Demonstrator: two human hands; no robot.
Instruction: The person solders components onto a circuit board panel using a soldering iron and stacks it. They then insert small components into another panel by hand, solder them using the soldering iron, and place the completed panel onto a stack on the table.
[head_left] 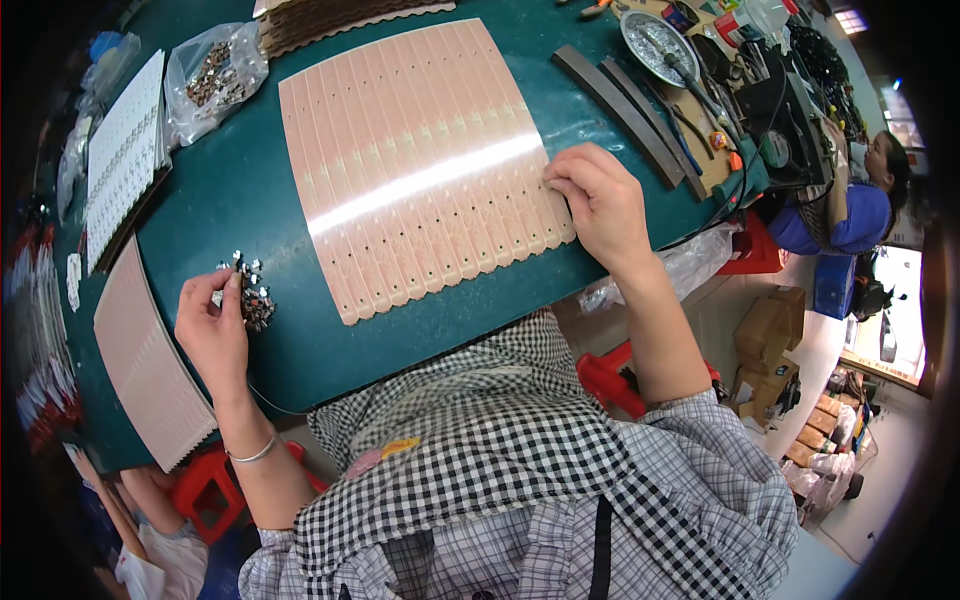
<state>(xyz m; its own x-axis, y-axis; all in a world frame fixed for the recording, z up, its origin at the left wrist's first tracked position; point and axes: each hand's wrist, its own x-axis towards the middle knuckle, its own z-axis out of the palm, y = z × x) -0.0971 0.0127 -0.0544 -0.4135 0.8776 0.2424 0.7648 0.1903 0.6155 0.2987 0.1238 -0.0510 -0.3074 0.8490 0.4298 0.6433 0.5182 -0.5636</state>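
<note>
Honestly, nothing you could actually read here. Closest thing is a red-and-white label point(732, 26) on the clear bottle point(764, 16), past your right grip point(604, 208) at the far edge of the surface point(285, 350), but the print's too tiny. The dark marks on those white sheets point(124, 152), beyond your left grip point(214, 328), and the pale blocks on the pink sheet point(420, 95) between your grips don't resolve into letters either.

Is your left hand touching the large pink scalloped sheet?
No, the left hand is at the pile of small metal pieces, left of that pink sheet.
</note>
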